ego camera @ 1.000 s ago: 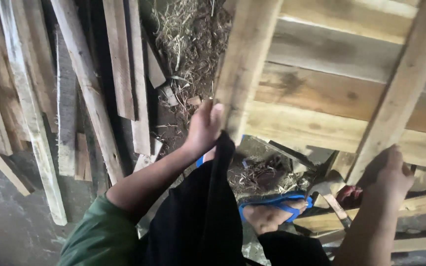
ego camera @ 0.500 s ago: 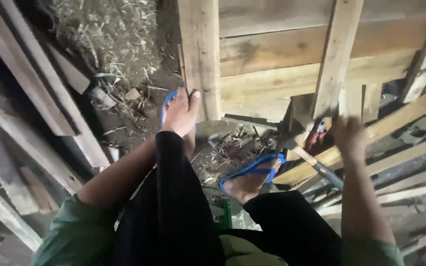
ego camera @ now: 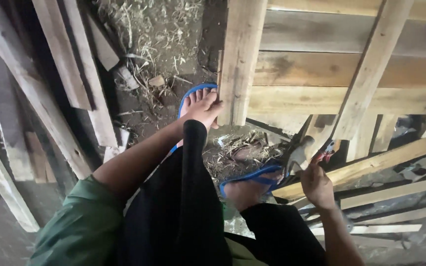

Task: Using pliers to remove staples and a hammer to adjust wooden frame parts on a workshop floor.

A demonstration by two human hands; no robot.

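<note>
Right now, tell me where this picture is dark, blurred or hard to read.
Head view: daylight falls on the wooden frame; the leaning planks at left sit in shadow. The right hand and its hammer are motion-blurred. The left hand on the frame's upright reads clearly. Bottom corners are murky.
</note>
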